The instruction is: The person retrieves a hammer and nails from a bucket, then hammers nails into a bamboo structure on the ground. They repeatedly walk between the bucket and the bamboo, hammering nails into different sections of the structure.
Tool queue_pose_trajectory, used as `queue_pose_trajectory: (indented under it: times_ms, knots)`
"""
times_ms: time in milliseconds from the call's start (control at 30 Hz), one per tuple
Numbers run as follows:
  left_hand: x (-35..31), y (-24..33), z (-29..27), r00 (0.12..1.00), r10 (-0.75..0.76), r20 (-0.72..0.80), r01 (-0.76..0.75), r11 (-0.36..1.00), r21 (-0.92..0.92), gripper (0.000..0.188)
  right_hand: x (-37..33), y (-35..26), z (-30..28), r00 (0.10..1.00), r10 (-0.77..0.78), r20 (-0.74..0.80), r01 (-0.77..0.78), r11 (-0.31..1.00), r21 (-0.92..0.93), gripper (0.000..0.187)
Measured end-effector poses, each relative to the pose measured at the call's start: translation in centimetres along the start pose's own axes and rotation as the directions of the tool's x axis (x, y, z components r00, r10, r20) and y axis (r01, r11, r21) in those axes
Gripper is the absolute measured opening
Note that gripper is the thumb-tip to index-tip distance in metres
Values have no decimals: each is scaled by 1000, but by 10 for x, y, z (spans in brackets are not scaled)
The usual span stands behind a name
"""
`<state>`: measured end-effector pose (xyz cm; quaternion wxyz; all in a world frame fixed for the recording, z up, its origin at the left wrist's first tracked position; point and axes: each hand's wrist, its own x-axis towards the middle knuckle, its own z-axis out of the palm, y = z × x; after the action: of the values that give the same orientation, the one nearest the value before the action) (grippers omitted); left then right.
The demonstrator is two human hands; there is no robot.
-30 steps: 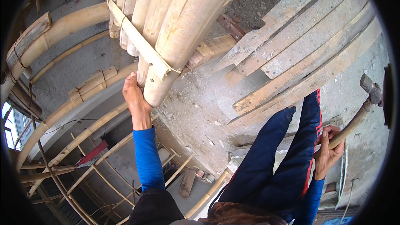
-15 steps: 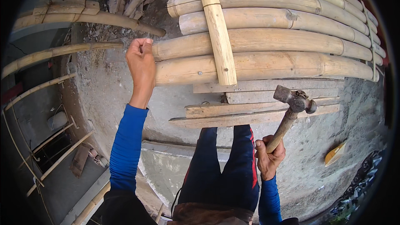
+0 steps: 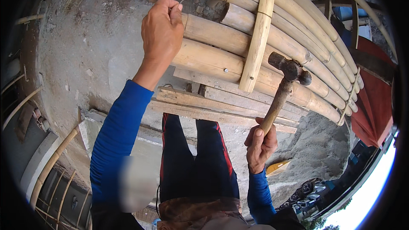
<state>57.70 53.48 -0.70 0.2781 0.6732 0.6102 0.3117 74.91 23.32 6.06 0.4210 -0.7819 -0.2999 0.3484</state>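
My left hand (image 3: 162, 30) is stretched out to the far side, closed narrow, pinching a thin nail (image 3: 181, 1) between thumb and fingertips. I hold it right at the cut ends of the bamboo poles (image 3: 238, 47), touching the end of one pole, so the nail sits where the pole is thickest and my knuckles stay off to the left, out of the hammer's way.

My right hand (image 3: 260, 145) is wrapped tight around the low end of the wooden handle of the hammer (image 3: 283, 85). Gripping it that far down gives the dark iron head the longest swing. The head hangs raised over the poles, to the right of the bamboo crosspiece (image 3: 257, 34), well apart from the nail.

The crosspiece lies over the poles, running near to far, and holds them side by side in a flat row; a small nail head (image 3: 226, 70) shows in a pole just left of it. Beneath the poles' near edge lie a few flat wooden planks (image 3: 213, 102), which keep the bamboo up off the rough concrete floor (image 3: 85, 59). My legs in dark trousers (image 3: 196, 157) stand just on the near side of the planks, close enough to reach both ends of the work.
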Motion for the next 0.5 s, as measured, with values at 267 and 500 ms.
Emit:
queue_pose_trajectory:
  times_ms: [267, 500]
  knots:
    - [-3, 1, 4, 999, -17, -42, 16, 999, -29, 11, 29, -7, -5, 998, -65, 21, 68, 972, -223, 40]
    - [-6, 4, 1, 995, 9, -95, -13, 999, -42, 9, 40, -1, -8, 999, 20, 25, -12, 963, -268, 41]
